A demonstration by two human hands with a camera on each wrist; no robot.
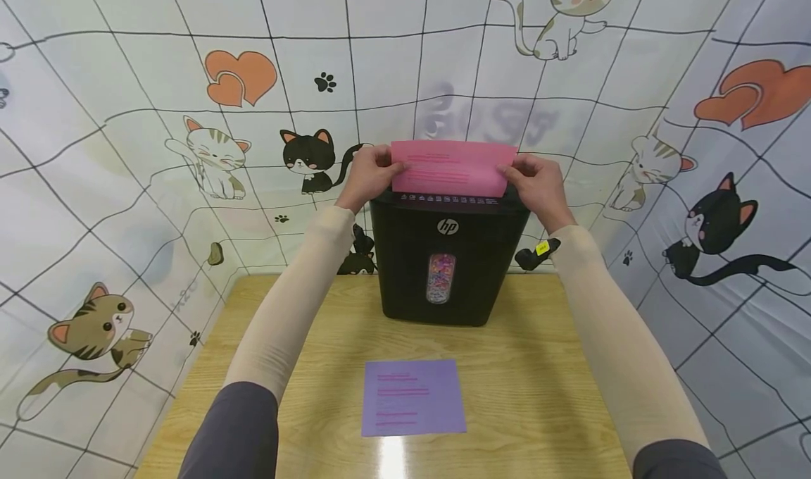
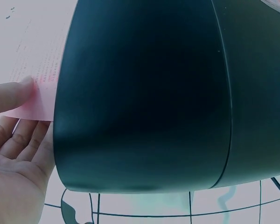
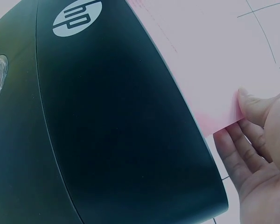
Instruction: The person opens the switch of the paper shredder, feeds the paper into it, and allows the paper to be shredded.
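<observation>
Above the black HP paper shredder [image 1: 448, 253], pink sheet [image 1: 451, 168] held upright, left hand [image 1: 367, 176] and right hand [image 1: 537, 183] each pinching a side edge. Probably light, floppy, easily creased; best gripped at both edges.

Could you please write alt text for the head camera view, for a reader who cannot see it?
A person's left hand and right hand pinch a pink sheet by its side edges over the top of a black shredder. A purple sheet lies flat on the wooden table in front.
</observation>
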